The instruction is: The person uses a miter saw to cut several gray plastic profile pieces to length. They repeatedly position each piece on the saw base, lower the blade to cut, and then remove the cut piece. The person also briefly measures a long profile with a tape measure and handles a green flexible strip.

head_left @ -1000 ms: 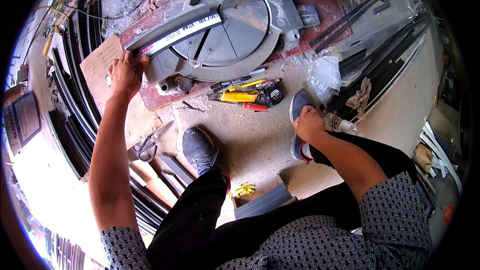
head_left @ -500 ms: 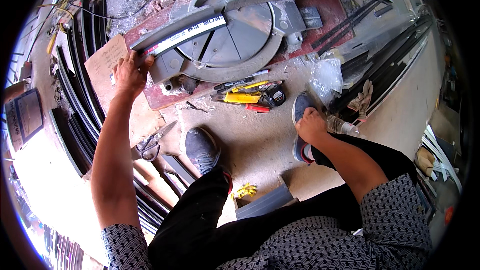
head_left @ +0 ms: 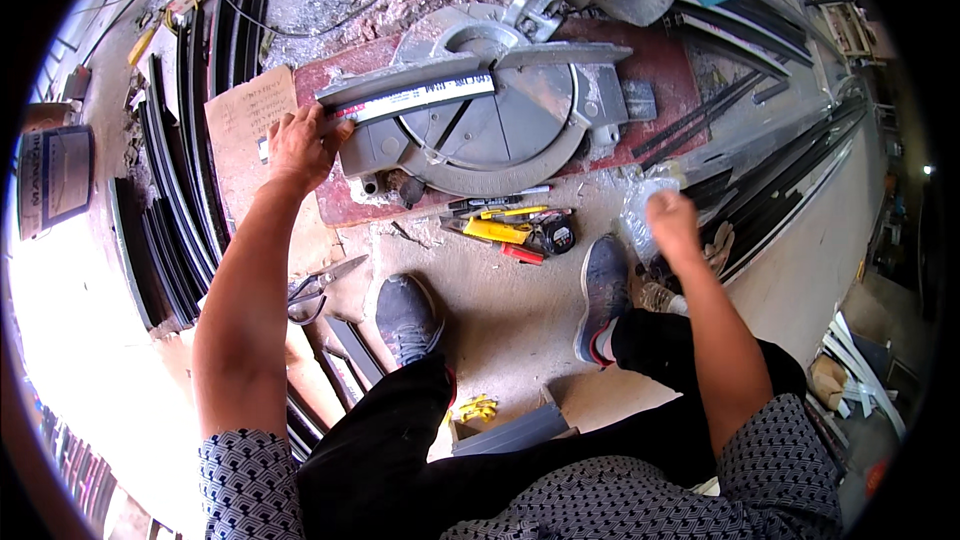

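A grey mitre saw (head_left: pixel 500 125) sits on a red board on the floor in front of me. A long metal strip with a white label (head_left: pixel 410 98) lies against its fence. My left hand (head_left: pixel 300 145) grips the left end of that strip. My right hand (head_left: pixel 672 220) hovers above a clear plastic bag (head_left: pixel 640 215) at the right, fingers curled and blurred, holding nothing I can make out. A yellow knife, pens and a tape measure (head_left: pixel 553 235) lie between the saw and my shoes (head_left: pixel 605 290).
Black metal profiles (head_left: pixel 170 200) are stacked on the left and more (head_left: pixel 790 200) run along the right. A cardboard sheet (head_left: pixel 245 125) lies under my left hand. Snips (head_left: pixel 315 285) rest near my left shoe. A yellow object and a grey box (head_left: pixel 510 430) sit by my legs.
My right hand has lifted off my right shoe and moved up toward the plastic bag. The view has tipped forward, showing more of the saw. My left hand stays on the strip.
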`<control>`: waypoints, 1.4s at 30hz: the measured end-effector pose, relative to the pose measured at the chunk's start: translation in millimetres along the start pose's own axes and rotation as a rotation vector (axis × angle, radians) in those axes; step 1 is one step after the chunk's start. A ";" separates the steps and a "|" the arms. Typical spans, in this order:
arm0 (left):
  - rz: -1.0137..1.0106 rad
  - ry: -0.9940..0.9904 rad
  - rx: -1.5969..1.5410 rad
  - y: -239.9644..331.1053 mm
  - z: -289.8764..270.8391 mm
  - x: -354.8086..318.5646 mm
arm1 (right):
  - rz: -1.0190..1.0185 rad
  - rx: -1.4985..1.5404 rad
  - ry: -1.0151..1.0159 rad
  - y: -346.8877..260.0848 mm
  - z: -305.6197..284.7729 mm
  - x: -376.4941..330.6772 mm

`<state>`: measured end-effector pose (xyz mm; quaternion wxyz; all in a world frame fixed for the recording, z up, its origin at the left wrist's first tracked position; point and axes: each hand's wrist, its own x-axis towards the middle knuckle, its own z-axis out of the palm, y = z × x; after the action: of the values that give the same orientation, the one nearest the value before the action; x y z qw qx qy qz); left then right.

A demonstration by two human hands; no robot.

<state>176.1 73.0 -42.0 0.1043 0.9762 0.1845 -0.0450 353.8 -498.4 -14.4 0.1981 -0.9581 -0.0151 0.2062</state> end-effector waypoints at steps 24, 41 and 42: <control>-0.068 -0.007 -0.025 3.4 -5.9 -6.0 | -0.125 0.803 -0.263 -347.6 -279.2 136.1; -0.088 -0.052 -0.045 0.4 -11.6 -6.9 | -0.181 0.905 -0.144 -351.9 -241.4 88.0; -0.090 -0.060 -0.044 0.3 -12.8 -6.2 | -0.188 0.906 -0.126 -351.7 -235.9 79.5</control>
<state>171.1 73.3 -28.7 0.1292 0.9626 0.2260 -0.0751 539.7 -253.8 287.7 0.6133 -0.7550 -0.0224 0.2310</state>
